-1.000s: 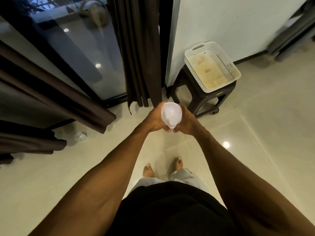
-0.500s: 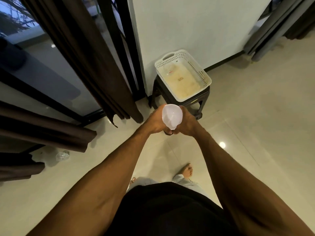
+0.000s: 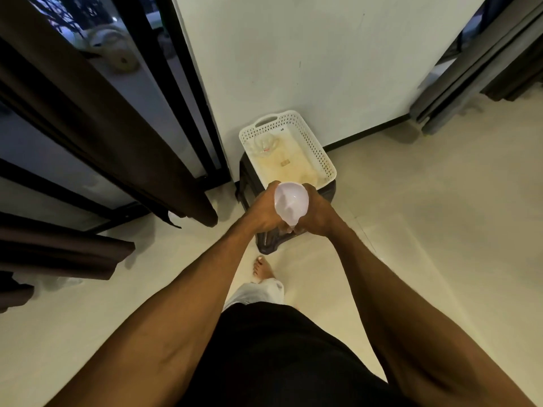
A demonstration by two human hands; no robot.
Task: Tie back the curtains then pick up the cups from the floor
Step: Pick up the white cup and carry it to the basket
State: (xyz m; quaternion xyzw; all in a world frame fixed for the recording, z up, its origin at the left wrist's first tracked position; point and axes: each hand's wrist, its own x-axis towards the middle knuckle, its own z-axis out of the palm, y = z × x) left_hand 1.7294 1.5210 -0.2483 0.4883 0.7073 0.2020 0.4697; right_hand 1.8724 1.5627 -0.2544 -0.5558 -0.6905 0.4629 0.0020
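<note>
You hold a translucent white plastic cup [image 3: 291, 204] in both hands, in the air over the near edge of a dark plastic stool [image 3: 248, 183], its open mouth turned up towards you. Your left hand [image 3: 263, 212] and right hand [image 3: 320, 214] both curl round its lower half. At twelve o'clock from it, a white perforated plastic basket [image 3: 318, 148] sits on that stool. In the basket, a clear plastic cup [image 3: 264, 143] lies at the far left corner and a small tan piece [image 3: 284, 163] mid-floor. A dark brown curtain [image 3: 111, 136] hangs at ten o'clock.
</note>
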